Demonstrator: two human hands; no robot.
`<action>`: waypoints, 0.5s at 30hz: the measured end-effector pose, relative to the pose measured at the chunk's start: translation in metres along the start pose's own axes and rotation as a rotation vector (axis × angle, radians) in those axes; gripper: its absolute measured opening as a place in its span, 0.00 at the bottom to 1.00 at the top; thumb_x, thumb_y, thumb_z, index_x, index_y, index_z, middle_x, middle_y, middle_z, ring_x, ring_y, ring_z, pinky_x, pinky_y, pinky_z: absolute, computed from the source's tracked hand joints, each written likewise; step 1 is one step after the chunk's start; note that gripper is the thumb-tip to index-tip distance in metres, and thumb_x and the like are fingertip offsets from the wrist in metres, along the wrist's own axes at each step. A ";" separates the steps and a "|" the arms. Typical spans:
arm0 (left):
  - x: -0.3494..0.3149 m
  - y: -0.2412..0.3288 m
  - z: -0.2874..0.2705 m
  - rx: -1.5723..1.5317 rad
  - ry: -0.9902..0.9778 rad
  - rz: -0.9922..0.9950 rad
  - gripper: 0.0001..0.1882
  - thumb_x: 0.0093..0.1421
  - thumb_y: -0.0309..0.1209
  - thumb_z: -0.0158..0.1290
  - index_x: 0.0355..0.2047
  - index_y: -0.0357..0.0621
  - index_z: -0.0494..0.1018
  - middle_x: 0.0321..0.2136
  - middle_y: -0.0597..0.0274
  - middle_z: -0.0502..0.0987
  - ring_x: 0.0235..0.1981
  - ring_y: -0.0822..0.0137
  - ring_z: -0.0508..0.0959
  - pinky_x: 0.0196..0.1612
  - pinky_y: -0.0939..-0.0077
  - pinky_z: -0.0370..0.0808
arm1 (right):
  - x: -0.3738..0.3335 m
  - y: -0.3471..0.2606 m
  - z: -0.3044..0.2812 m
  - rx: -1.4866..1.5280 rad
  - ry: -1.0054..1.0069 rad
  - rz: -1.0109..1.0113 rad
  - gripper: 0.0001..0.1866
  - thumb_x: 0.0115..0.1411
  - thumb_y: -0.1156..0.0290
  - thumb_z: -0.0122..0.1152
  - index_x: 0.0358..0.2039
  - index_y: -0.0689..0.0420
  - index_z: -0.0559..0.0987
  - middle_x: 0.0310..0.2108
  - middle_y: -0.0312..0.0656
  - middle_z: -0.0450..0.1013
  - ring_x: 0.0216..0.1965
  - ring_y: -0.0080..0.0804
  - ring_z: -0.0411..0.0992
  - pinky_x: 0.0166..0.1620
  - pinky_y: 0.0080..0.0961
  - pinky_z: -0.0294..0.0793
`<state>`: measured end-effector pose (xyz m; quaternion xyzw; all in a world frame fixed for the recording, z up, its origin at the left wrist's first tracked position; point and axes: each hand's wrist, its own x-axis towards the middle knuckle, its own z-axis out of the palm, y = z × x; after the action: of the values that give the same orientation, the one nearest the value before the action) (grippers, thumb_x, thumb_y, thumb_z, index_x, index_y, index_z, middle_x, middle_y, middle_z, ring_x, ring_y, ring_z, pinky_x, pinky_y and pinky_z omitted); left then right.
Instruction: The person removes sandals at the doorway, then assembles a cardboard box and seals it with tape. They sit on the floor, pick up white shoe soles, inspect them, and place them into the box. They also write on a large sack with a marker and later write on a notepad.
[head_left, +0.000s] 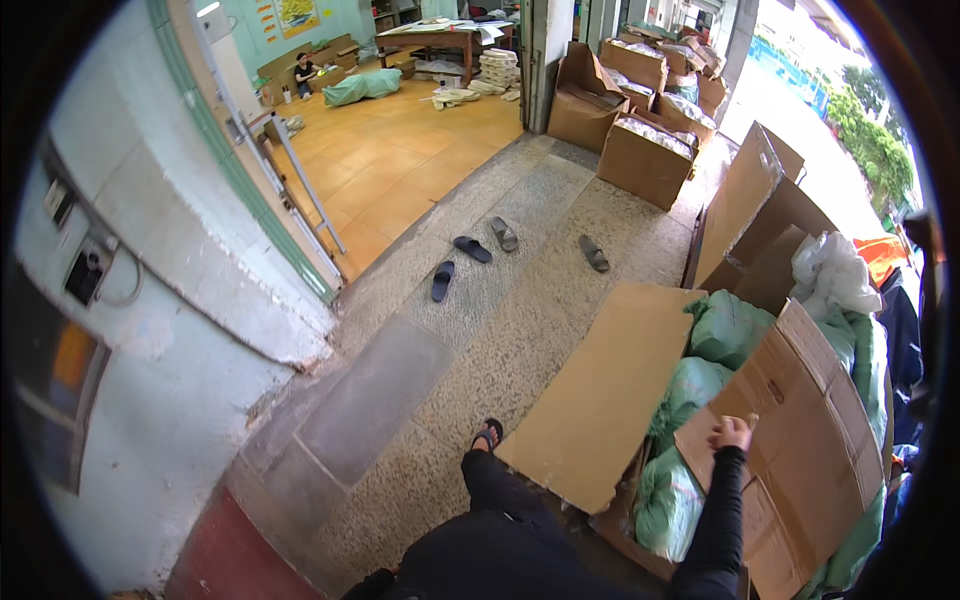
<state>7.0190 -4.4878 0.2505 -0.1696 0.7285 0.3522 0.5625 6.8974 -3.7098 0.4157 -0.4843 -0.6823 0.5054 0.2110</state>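
My right hand [731,434] is over the face of a raised brown cardboard flap [800,450], fingers curled. A small tan bit shows by the fingertips, but I cannot make out what it is or whether the hand grips the flap. Beside the flap, green plastic bundles [690,395] fill a big cardboard box; another flap [610,390] spreads out to the left. Only the dark cuff of my left arm [372,583] shows clearly at the lower edge, close to my body, and the left hand's fingers are hidden.
Dark sandals [472,249] and grey sandals [593,253] lie on the stone walkway. Open boxes with white bags [650,145] stand ahead. A white plastic bag [835,270] tops the bundles at right. Through the doorway, a person [304,75] sits near a green sack [362,87].
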 end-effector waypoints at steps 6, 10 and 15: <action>0.045 0.187 -0.176 0.095 0.095 0.085 0.24 0.60 0.41 0.51 0.52 0.38 0.71 0.44 0.50 0.77 0.38 0.58 0.78 0.42 0.64 0.76 | -0.038 -0.101 0.342 -0.784 -0.741 -0.420 0.16 0.56 0.64 0.57 0.46 0.49 0.79 0.34 0.46 0.78 0.31 0.39 0.78 0.39 0.31 0.78; 0.101 0.320 -0.272 0.196 0.112 0.175 0.23 0.61 0.40 0.51 0.52 0.38 0.71 0.44 0.50 0.77 0.38 0.58 0.78 0.41 0.64 0.76 | -0.072 -0.219 0.492 -0.619 -1.058 -0.603 0.20 0.55 0.56 0.58 0.46 0.52 0.78 0.35 0.48 0.78 0.38 0.47 0.77 0.45 0.35 0.75; 0.189 0.479 -0.393 0.392 0.076 0.244 0.22 0.61 0.38 0.50 0.51 0.37 0.71 0.44 0.50 0.77 0.38 0.57 0.78 0.41 0.63 0.76 | 0.014 -0.270 0.592 -0.756 -1.009 -0.596 0.19 0.52 0.61 0.54 0.45 0.50 0.78 0.36 0.48 0.78 0.38 0.46 0.76 0.44 0.38 0.75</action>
<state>6.3777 -4.4039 0.2744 0.0188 0.8187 0.2628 0.5103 6.3105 -3.9901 0.4172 -0.0225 -0.9299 0.3169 -0.1853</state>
